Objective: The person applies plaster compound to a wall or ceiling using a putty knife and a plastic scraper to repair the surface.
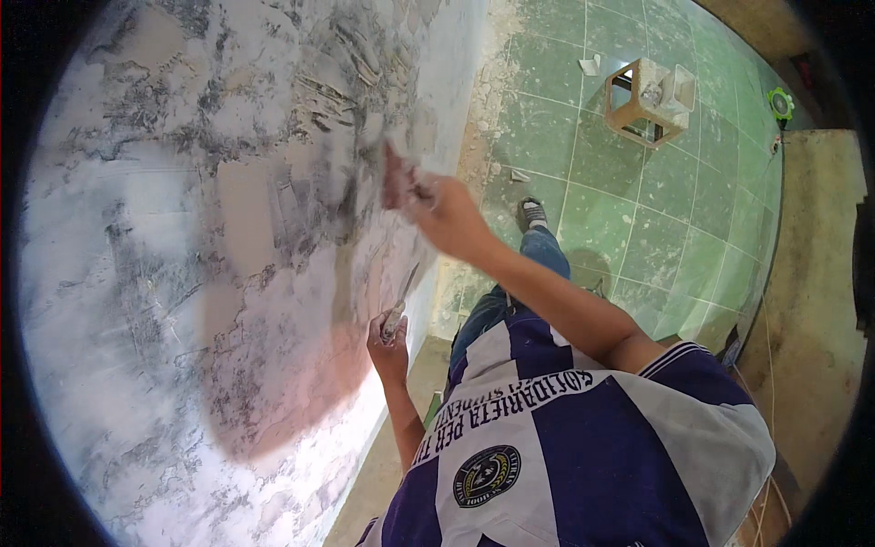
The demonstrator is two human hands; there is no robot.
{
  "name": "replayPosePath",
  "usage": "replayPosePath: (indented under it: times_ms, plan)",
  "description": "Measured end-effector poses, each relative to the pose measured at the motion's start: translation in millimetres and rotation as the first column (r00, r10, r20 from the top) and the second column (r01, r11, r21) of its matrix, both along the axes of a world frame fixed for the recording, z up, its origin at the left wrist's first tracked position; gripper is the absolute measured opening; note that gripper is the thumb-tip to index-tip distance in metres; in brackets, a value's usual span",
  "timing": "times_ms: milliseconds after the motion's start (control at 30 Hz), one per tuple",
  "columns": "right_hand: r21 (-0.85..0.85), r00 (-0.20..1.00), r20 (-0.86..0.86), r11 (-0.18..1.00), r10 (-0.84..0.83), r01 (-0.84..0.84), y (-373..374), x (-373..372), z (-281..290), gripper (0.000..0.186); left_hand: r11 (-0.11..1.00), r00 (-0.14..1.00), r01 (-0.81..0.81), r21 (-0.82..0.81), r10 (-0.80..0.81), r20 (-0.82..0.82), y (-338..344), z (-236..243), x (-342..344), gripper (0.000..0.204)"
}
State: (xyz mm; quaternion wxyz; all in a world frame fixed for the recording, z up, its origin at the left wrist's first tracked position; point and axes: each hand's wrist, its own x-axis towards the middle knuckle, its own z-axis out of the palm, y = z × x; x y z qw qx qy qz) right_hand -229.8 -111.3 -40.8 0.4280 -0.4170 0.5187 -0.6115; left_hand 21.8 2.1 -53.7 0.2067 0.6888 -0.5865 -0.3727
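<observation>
A wall [246, 219] covered in patchy grey and white plaster fills the left side. Close to its surface, my right hand [447, 214] is closed around a putty knife [394, 178] with a wide reddish-brown blade, smeared by motion. Whether that blade touches the plaster I cannot tell. Lower down, beside the wall, my left hand [388, 345] grips a second tool, a narrow-bladed putty knife [394, 317], by its smeared handle. Its thin blade points up and away from me.
Green floor tiles [592, 219] carry white dust and crumbs along the wall's foot. A small stool [629, 118] bears a pale container [678, 88]. My shoe [530, 213] stands near the wall. At the right are a wooden board [811, 273], loose cables [771, 392] and a green round object [780, 103].
</observation>
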Motion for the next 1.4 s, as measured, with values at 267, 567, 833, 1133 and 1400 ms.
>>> replayPosePath:
  times_ms: [267, 567, 833, 1133, 1400]
  plan:
    - [0.371, 0.958, 0.196, 0.92, -0.21, 0.126, -127.6, -65.9, -157.8, 0.019, 0.986, 0.987, -0.16, 0.049, 0.159, 0.023, -13.1, -2.2, -31.2, 0.029]
    - [0.198, 0.99, -0.025, 0.97, -0.136, 0.139, -199.6, -51.2, -81.1, 0.021, 0.96, 0.96, -0.277, -0.049, 0.278, 0.018, -35.8, 2.2, -94.4, 0.028]
    - [0.005, 0.969, 0.203, 0.989, 0.141, -0.145, -122.8, -81.0, 85.9, 0.017, 0.972, 0.975, -0.22, -0.086, 0.221, 0.002, -71.3, -13.9, -138.0, 0.03]
    - [0.064, 0.858, 0.379, 0.915, 0.348, -0.399, -82.8, -156.9, 5.1, 0.014, 0.959, 0.965, -0.262, -0.106, 0.264, 0.002, -83.6, -12.0, -157.0, 0.03]
    - [0.109, 0.742, 0.587, 0.877, 0.322, -0.467, -129.8, -108.6, 17.9, 0.009, 0.926, 0.933, -0.36, -0.113, 0.36, -0.025, -50.7, -18.1, -157.1, 0.03]
